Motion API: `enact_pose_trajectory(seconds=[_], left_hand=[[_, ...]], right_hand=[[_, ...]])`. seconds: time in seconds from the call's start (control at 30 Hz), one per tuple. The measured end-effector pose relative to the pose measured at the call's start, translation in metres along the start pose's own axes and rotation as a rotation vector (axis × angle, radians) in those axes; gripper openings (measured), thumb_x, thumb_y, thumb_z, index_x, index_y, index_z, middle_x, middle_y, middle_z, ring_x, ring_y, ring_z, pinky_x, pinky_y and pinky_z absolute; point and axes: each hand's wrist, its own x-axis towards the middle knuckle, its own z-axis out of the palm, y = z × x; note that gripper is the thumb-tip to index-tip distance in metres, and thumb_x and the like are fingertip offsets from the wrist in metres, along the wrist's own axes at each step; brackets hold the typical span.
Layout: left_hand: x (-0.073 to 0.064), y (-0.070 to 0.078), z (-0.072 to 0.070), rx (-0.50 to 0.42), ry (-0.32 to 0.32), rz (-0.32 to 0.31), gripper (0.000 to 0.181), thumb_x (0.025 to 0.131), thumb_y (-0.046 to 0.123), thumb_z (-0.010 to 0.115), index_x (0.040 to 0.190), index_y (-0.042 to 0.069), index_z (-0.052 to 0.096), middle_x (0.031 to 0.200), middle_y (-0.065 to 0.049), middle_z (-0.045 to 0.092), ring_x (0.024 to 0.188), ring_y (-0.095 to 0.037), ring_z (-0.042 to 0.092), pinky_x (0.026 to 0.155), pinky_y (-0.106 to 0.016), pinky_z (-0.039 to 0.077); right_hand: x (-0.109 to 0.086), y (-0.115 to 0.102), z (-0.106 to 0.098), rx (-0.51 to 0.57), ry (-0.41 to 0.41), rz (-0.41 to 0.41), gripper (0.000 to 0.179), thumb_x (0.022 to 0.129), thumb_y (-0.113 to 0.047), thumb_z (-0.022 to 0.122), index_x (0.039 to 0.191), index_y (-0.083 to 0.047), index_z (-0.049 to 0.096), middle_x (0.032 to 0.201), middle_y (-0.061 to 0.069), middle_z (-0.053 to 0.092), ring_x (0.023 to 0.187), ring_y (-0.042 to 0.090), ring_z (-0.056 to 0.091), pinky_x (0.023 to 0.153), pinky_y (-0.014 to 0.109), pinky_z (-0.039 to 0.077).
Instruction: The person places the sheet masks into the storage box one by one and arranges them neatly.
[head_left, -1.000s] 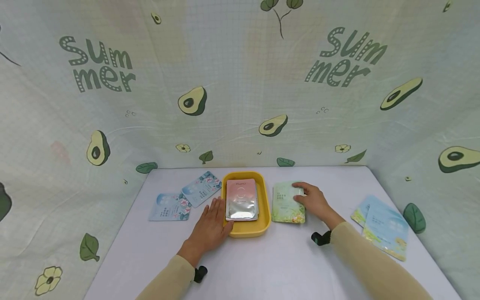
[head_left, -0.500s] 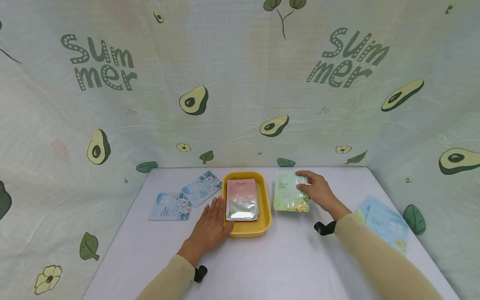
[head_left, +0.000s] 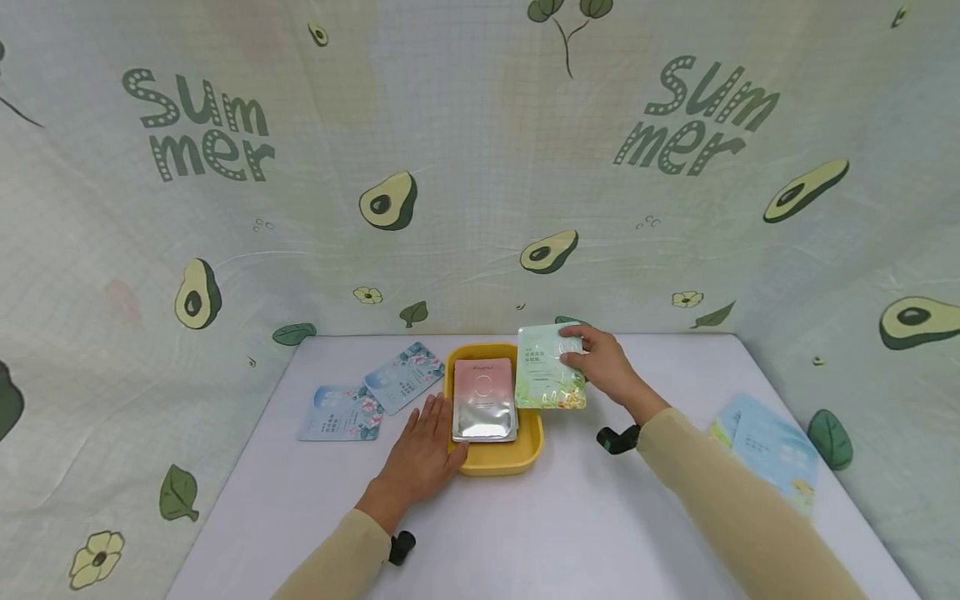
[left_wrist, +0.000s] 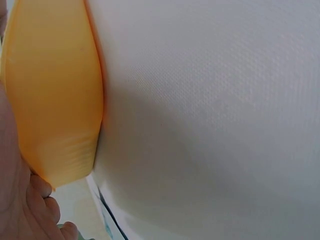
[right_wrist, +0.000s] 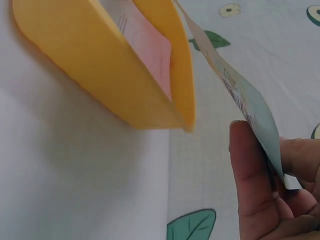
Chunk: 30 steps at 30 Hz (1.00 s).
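Between thumb and fingers, my right hand pinches the right edge of a pale green sheet mask packet. In the head view the packet overlaps the right rim of a yellow tray; the right wrist view has the packet lifted, apart from the tray. A pink and silver sheet mask packet lies inside the tray, with another edge showing beneath it. My left hand rests with straight fingers against the tray's left side, and in the left wrist view its fingers touch the tray wall.
Two blue floral packets, one nearer and one farther, lie left of the tray. Overlapping light blue packets lie at the right, partly behind the sleeve. A printed avocado curtain hangs behind the white table.
My right hand has picked the green packet up off the table and carried it up and leftward to the tray's right rim. The left hand and tray have stayed put.
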Motion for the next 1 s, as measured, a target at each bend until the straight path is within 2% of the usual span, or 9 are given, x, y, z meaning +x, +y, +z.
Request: enact_pose_trajectory(seconds=[0.2, 0.33, 0.57, 0.67, 0.8, 1.0], left_hand=[[0.0, 0.001, 0.0, -0.003, 0.002, 0.001, 0.083, 0.11, 0.055, 0.038, 0.168, 0.0, 0.016, 0.176, -0.017, 0.019, 0.165, -0.032, 0.014, 0.133, -0.052, 0.018], [0.0, 0.001, -0.001, -0.007, 0.008, 0.006, 0.082, 0.11, 0.054, 0.039, 0.167, -0.001, 0.018, 0.175, -0.018, 0.02, 0.164, -0.033, 0.014, 0.132, -0.052, 0.019], [0.001, 0.0, -0.001, 0.006, 0.002, 0.001, 0.083, 0.11, 0.056, 0.037, 0.168, 0.0, 0.018, 0.176, -0.016, 0.02, 0.165, -0.032, 0.014, 0.132, -0.053, 0.019], [0.001, -0.001, -0.001, 0.013, 0.0, 0.004, 0.083, 0.11, 0.056, 0.038, 0.168, 0.0, 0.017, 0.176, -0.016, 0.019, 0.165, -0.032, 0.014, 0.133, -0.053, 0.018], [0.001, -0.001, 0.0, 0.005, 0.003, 0.008, 0.083, 0.11, 0.055, 0.04, 0.168, -0.001, 0.017, 0.175, -0.017, 0.02, 0.164, -0.032, 0.014, 0.132, -0.054, 0.019], [0.001, -0.001, 0.0, 0.012, 0.009, 0.015, 0.082, 0.11, 0.054, 0.04, 0.167, -0.001, 0.018, 0.175, -0.018, 0.02, 0.164, -0.033, 0.015, 0.132, -0.053, 0.019]], right_hand=[[0.007, -0.013, 0.027, -0.001, -0.021, -0.021, 0.045, 0.1, -0.012, 0.072, 0.143, -0.011, 0.062, 0.13, 0.021, 0.069, 0.092, 0.022, 0.068, 0.07, 0.027, 0.058], [0.012, -0.02, 0.049, -0.021, -0.025, -0.039, 0.042, 0.098, -0.012, 0.073, 0.14, -0.01, 0.065, 0.128, 0.019, 0.071, 0.092, 0.022, 0.065, 0.072, 0.027, 0.055], [0.019, -0.029, 0.088, -0.058, -0.05, -0.012, 0.039, 0.098, -0.013, 0.074, 0.136, -0.013, 0.068, 0.138, 0.016, 0.068, 0.109, 0.026, 0.062, 0.097, 0.044, 0.056], [0.02, -0.03, 0.102, -0.051, -0.065, -0.015, 0.037, 0.098, -0.013, 0.073, 0.135, -0.013, 0.069, 0.135, 0.016, 0.068, 0.107, 0.026, 0.061, 0.098, 0.047, 0.055], [0.022, -0.028, 0.114, -0.078, -0.087, -0.026, 0.035, 0.101, -0.014, 0.07, 0.135, -0.014, 0.068, 0.133, 0.016, 0.067, 0.105, 0.027, 0.059, 0.095, 0.046, 0.054], [0.024, -0.028, 0.119, -0.175, -0.143, -0.046, 0.035, 0.104, -0.012, 0.058, 0.138, -0.015, 0.066, 0.141, 0.015, 0.065, 0.115, 0.027, 0.06, 0.103, 0.049, 0.053]])
